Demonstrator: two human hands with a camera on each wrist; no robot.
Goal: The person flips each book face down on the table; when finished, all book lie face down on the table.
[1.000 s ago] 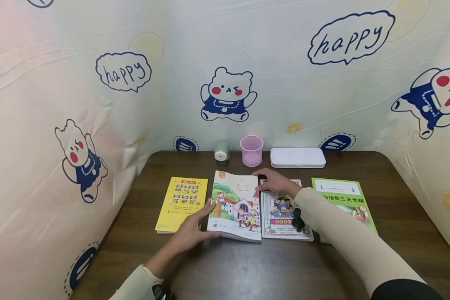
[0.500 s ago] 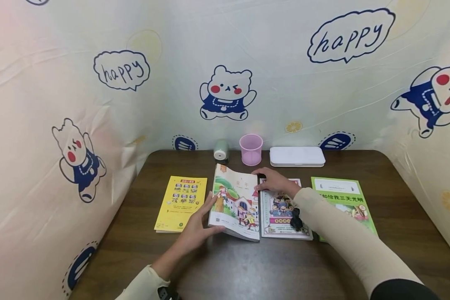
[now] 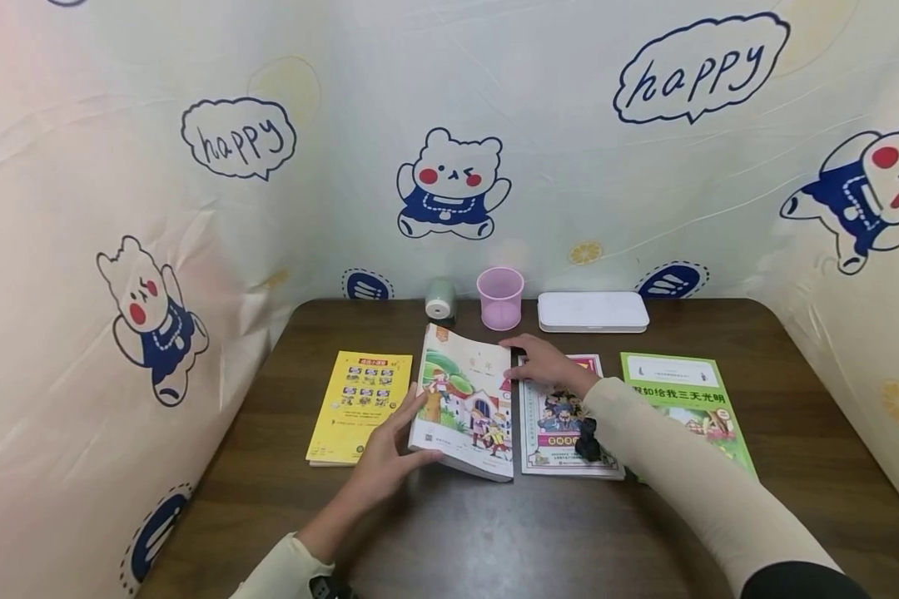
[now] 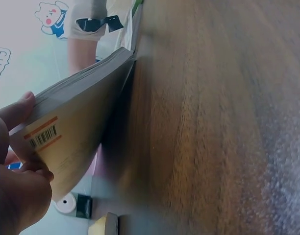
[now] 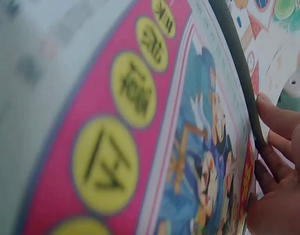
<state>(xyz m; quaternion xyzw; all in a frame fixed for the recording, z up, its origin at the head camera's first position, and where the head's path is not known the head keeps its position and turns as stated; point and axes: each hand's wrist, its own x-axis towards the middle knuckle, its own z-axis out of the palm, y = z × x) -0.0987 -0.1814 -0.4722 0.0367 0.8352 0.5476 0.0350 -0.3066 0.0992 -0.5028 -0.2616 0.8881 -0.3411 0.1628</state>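
Note:
A thick paperback book (image 3: 464,408) with a white illustrated cover lies tilted, its left side raised off the table. My left hand (image 3: 382,457) pinches its lower left edge; in the left wrist view the thumb is on one side and the fingers (image 4: 37,171) are against the barcoded back cover. My right hand (image 3: 547,366) holds the upper right edge, with fingertips right at the book's side in the right wrist view. Just right of it is a pink-bordered book (image 3: 562,424), partly covered by the right forearm. A yellow book (image 3: 360,408) lies beside the left hand.
A green book (image 3: 689,408) lies at the right, partly under the right sleeve. Along the back of the brown table (image 3: 554,532) stand a green pencil sharpener (image 3: 439,299), a pink cup (image 3: 500,299) and a flat white case (image 3: 593,312). A printed curtain surrounds the table.
The thick book's left side has come up off the table, and the book has shifted slightly left, with both hands on it. A small gap shows between it and the pink-bordered book.

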